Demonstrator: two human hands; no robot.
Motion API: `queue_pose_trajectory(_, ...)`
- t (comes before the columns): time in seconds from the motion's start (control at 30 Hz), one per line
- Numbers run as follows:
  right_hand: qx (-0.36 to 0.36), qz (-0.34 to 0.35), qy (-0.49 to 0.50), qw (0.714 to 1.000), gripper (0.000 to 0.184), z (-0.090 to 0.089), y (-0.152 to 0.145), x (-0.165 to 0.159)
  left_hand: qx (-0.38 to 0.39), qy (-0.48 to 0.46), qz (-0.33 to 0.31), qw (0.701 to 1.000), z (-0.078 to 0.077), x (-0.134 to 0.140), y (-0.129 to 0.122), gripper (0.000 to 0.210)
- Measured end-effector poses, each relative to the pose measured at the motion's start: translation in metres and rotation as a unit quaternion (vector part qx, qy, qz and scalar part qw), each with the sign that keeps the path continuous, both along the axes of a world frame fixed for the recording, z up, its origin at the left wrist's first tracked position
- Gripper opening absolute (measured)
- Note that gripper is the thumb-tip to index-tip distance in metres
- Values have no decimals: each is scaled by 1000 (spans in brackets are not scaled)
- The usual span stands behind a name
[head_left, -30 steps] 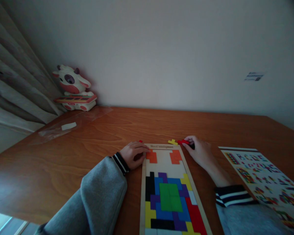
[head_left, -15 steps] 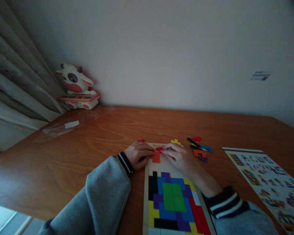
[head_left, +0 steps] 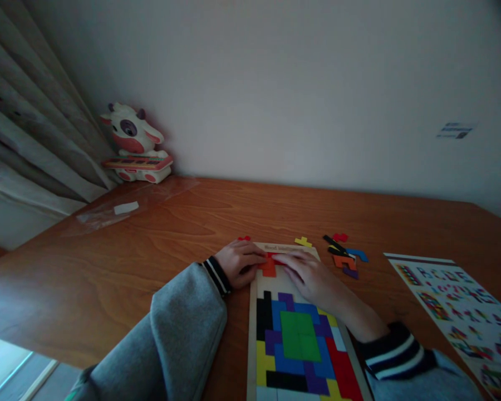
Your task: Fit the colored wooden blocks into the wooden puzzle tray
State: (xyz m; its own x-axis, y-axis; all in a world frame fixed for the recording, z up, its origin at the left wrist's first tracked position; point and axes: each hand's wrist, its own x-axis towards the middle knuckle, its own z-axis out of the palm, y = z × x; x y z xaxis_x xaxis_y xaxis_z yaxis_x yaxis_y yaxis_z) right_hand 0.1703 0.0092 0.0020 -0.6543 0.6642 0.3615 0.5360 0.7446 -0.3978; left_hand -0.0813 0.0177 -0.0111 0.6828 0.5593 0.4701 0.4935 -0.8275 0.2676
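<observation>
A wooden puzzle board point(head_left: 253, 334) lies before me, its lower part filled with coloured block pieces. Near its top edge sits an orange puzzle piece point(head_left: 269, 269), with a red puzzle piece point(head_left: 271, 255) just above it, partly hidden by my fingers. From the left, my left hand point(head_left: 241, 262) rests its fingertips on the orange piece's edge, thumb apart from the fingers. My right hand point(head_left: 304, 274) reaches over the board, its fingertips close together on the red piece. Green pieces point(head_left: 299, 336) fill the middle of the pattern.
Loose pieces, including an orange one point(head_left: 344, 262) and a blue one point(head_left: 358, 254), lie right of the board. A yellow piece point(head_left: 303, 241) is behind it. A printed pattern sheet point(head_left: 446, 301) lies at right; a toy cow point(head_left: 137, 145) stands back left.
The red piece has come down against the orange one near the board's top. My right fingers have shifted left over it. The view has moved slightly.
</observation>
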Motion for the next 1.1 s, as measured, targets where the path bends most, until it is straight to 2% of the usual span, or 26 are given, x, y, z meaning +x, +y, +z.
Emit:
queue_pose_trajectory(0.1,-55,-1,41,998,38,0,0,2,1,16,-4,1000,2,0,-1,33)
queue_pose_trajectory(0.17,-64,-32,76,995,37,-1,5,11,7,26,-10,1000,3,1,-1,39)
queue_pose_trajectory(0.3,-6,-186,108,977,27,-5,26,48,9,24,-39,999,3,7,-5,42)
queue_pose_trajectory(0.37,24,-278,83,957,32,-11,37,73,0,20,-47,999,2,9,-6,40)
queue_pose_trajectory(0.43,36,-337,37,940,37,-20,45,95,-7,17,-47,999,2,10,-6,37)
queue_pose_trajectory(0.5,23,-344,10,939,42,-28,50,111,-10,13,-45,999,2,10,-6,35)
queue_pose_trajectory(0.63,18,-339,-42,940,39,-35,55,120,-8,10,-42,999,3,9,-7,35)
queue_pose_trajectory(0.87,104,-356,-135,919,35,-36,65,123,-14,11,-38,999,7,10,-8,34)
queue_pose_trajectory(1.1,66,-373,-91,921,33,-41,75,137,-13,6,-36,999,5,10,-8,35)
